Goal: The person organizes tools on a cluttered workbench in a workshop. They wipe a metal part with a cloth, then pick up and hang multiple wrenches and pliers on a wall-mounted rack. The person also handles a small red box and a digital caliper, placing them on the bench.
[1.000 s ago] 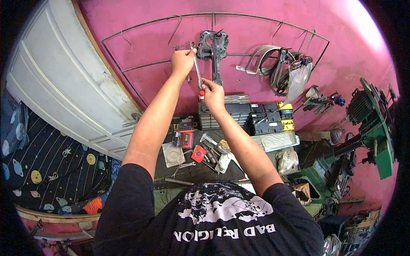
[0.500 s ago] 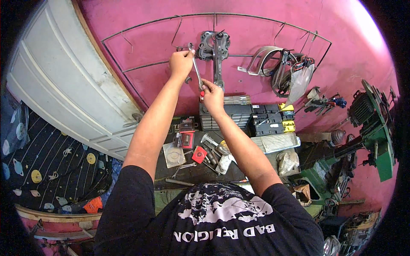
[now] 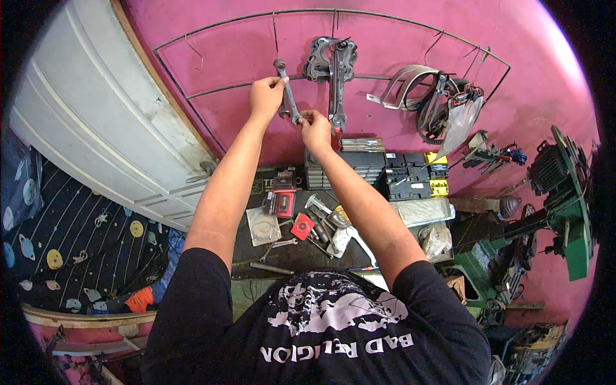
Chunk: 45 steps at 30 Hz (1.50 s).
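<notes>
A combination wrench (image 3: pixel 289 98) hangs nearly upright, its ring end up at the lower end of a thin wire hook (image 3: pixel 276 35). My left hand (image 3: pixel 265 99) pinches the wrench just below the ring. Lower down, the fingers of my right hand (image 3: pixel 316 131) are closed on its open-jaw end. Part of another wrench (image 3: pixel 283 112) shows behind it; whether both sit fully on the hook I cannot make out. To the right, a bunch of larger wrenches (image 3: pixel 337 83) hangs in front of grey metal plates (image 3: pixel 316 64).
The hooks hang from a bent metal rod frame (image 3: pixel 224 26) on a pink wall. Belts and straps (image 3: pixel 417 102) hang farther right. Below stand a drawer cabinet (image 3: pixel 321 176) and black-yellow cases (image 3: pixel 410 174). Loose tools and a red box (image 3: pixel 280 204) lie on the bench. A green machine (image 3: pixel 478 263) stands at right.
The wrench's ring end has come to the hook, which was pulled left and now hangs straighter. My right hand has shifted slightly up the picture with the wrench's lower end. The view has shifted a little.
</notes>
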Each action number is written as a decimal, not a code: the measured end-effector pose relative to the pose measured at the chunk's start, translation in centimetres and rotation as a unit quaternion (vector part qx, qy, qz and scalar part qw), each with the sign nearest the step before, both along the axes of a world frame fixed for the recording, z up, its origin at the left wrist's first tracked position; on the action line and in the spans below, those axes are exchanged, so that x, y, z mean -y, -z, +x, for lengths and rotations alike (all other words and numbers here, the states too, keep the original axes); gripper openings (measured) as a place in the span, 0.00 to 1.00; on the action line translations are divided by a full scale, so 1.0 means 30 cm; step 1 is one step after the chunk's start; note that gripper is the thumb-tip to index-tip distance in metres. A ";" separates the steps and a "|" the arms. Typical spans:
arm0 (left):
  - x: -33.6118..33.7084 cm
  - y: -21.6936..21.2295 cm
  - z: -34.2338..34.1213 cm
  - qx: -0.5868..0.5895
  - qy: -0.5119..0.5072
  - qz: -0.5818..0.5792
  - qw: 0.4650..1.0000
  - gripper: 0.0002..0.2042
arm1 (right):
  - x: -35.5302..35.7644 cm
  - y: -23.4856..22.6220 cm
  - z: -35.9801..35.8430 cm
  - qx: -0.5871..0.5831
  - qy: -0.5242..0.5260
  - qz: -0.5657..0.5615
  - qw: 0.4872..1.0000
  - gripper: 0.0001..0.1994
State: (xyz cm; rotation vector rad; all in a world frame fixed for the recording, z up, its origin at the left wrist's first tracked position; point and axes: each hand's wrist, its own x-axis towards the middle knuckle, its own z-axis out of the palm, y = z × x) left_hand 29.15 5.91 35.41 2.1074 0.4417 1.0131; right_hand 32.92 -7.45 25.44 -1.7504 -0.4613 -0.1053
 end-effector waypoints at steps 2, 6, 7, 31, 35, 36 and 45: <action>-0.007 0.012 -0.001 -0.005 -0.010 0.007 1.000 0.16 | -0.029 0.011 0.001 -0.001 0.016 -0.003 1.000 0.08; -0.042 0.042 0.004 0.002 -0.042 0.041 0.998 0.16 | -0.056 0.033 -0.014 -0.012 -0.025 0.014 1.000 0.08; -0.057 0.055 0.005 0.011 -0.051 0.055 0.997 0.16 | -0.056 0.038 -0.022 -0.006 -0.043 0.009 0.999 0.09; 0.316 1.187 -0.956 -0.423 -0.129 0.008 0.897 0.13 | 0.730 0.788 -0.640 0.155 -0.288 -0.555 0.765 0.29; 0.334 1.190 -1.163 -0.497 -0.109 0.070 0.858 0.16 | 0.718 0.847 -0.683 0.185 -0.288 -0.596 0.727 0.23; 0.323 1.194 -1.188 -0.494 -0.090 0.075 0.862 0.16 | 0.711 0.868 -0.683 0.202 -0.280 -0.593 0.727 0.22; 0.236 1.193 -1.201 -0.458 0.067 0.094 0.882 0.11 | 0.667 0.865 -0.693 0.140 -0.252 -0.587 0.757 0.16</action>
